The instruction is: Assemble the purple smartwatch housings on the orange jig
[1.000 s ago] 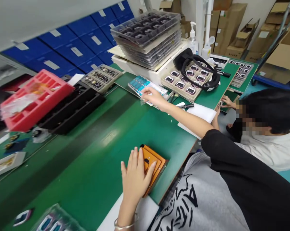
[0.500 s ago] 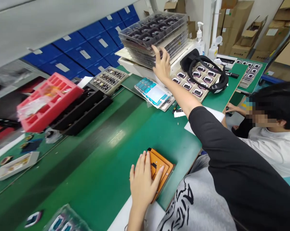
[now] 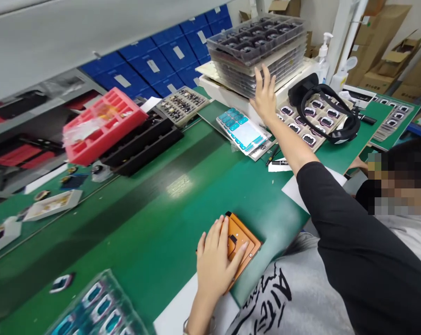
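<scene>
My left hand (image 3: pixel 215 263) lies flat, fingers and thumb spread, on an orange block-like fixture (image 3: pixel 247 237) near the table's front edge. The fixture has a small black piece on top, and the hand covers part of it. My right arm reaches forward. At its end my right hand (image 3: pixel 265 97) is open with fingers raised, in front of a stack of clear plastic trays (image 3: pixel 227 77). Whether its fingertips touch the stack I cannot tell. The top tray holds several dark parts. Below that hand lies a white sheet with turquoise stickers (image 3: pixel 243 130).
A black headband device (image 3: pixel 341 135) rests on a beige tray of framed parts (image 3: pixel 294 128). Red (image 3: pixel 102 125) and black (image 3: pixel 144 149) compartment trays stand at left. A clear tray of parts (image 3: pixel 102 307) lies at the front. A co-worker (image 3: pixel 406 186) sits at right.
The view has swung left, so everything appears further right. The fingers of my right hand are straighter and more raised by the tray stack. My left hand stays on the orange fixture.
</scene>
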Motion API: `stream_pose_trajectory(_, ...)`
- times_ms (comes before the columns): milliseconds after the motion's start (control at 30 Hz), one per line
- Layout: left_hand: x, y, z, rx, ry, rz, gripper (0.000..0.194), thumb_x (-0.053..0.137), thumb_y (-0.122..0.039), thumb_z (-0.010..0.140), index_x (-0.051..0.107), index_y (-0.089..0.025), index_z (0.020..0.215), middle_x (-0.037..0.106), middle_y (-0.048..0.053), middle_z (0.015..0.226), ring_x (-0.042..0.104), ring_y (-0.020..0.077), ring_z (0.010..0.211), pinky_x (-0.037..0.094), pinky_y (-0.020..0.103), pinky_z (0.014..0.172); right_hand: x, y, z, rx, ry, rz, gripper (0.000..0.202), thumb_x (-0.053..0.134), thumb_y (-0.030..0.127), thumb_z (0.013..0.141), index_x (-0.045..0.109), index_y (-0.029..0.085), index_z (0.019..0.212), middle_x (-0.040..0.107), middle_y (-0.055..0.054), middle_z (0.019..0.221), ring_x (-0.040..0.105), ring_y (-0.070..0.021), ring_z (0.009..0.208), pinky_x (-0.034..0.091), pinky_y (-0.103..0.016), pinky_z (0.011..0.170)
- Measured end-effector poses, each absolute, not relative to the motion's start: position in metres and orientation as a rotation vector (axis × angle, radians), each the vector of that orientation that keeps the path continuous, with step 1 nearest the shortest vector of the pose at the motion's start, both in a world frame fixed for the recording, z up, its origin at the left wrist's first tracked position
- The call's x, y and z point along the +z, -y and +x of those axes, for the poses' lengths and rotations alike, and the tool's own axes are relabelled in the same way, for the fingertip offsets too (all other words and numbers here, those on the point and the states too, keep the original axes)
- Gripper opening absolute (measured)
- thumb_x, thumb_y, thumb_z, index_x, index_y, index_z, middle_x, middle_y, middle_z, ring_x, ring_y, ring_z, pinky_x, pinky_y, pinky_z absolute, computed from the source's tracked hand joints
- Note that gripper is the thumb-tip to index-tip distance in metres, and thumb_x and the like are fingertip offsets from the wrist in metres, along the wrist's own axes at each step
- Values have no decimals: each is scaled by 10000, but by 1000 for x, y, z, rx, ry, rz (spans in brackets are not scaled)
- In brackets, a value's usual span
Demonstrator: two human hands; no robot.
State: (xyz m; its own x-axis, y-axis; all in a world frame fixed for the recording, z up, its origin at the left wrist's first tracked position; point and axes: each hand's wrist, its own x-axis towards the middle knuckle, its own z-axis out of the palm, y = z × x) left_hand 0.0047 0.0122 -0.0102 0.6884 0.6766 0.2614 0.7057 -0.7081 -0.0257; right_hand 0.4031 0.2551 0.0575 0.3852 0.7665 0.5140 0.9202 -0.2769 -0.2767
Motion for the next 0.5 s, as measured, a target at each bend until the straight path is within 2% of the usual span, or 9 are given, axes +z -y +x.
stream_pose_trajectory(100, -9, -12, 5, -354, 1162, -2792, 737, 345, -574, 1048, 158, -175, 1639, 513, 177, 1540, 584, 330, 1322, 420, 524, 1085, 66, -250, 407, -408, 1454, -2134, 862, 655, 214, 908, 226, 178, 1654, 142, -184, 1714, 270, -479, 1518, 460, -614, 1106)
stream_pose_trajectory(167, -10, -12, 4, -351, 1185, -2811, 740, 358, -577, 1043, 174, -176, 1636, 508, 174, 1545, 578, 328, 1328, 412, 523, 1092, 73, -247, 411, -410, 1576, -2127, 812, 673, 222, 910, 301, 223, 1631, 164, -182, 1711, 363, -486, 1458, 502, -619, 1045)
stream_pose_trajectory(267, -11, -12, 3, -341, 1232, -2838, 726, 377, -576, 1032, 229, -177, 1620, 499, 175, 1552, 556, 318, 1357, 400, 508, 1111, 81, -250, 420, -424, 1745, -2075, 530, 489, 188, 999, 490, 241, 1526, 217, -121, 1710, 516, -360, 1368, 485, -530, 1079)
stream_pose_trajectory(367, -11, -12, 3, -325, 1278, -2857, 708, 389, -581, 1024, 286, -177, 1596, 493, 173, 1558, 541, 308, 1375, 394, 499, 1122, 81, -261, 433, -485, 1945, -1896, 500, 272, 151, 1044, 585, 235, 1425, 325, -81, 1672, 590, -239, 1293, 466, -457, 1066)
stream_pose_trajectory(433, -10, -12, 3, -317, 1314, -2873, 702, 408, -593, 1013, 341, -172, 1570, 499, 169, 1554, 544, 309, 1371, 401, 499, 1119, 78, -270, 441, -475, 2051, -1761, 446, 304, 147, 1055, 611, 221, 1369, 394, -85, 1634, 601, -243, 1279, 468, -491, 1051)
stream_pose_trajectory(500, -9, -14, 4, -315, 1353, -2898, 701, 431, -605, 999, 397, -162, 1541, 511, 163, 1546, 550, 310, 1364, 419, 484, 1108, 74, -275, 444, -399, 2127, -1703, 395, 329, 125, 1056, 626, 159, 1313, 436, -108, 1597, 582, -276, 1303, 444, -551, 1055)
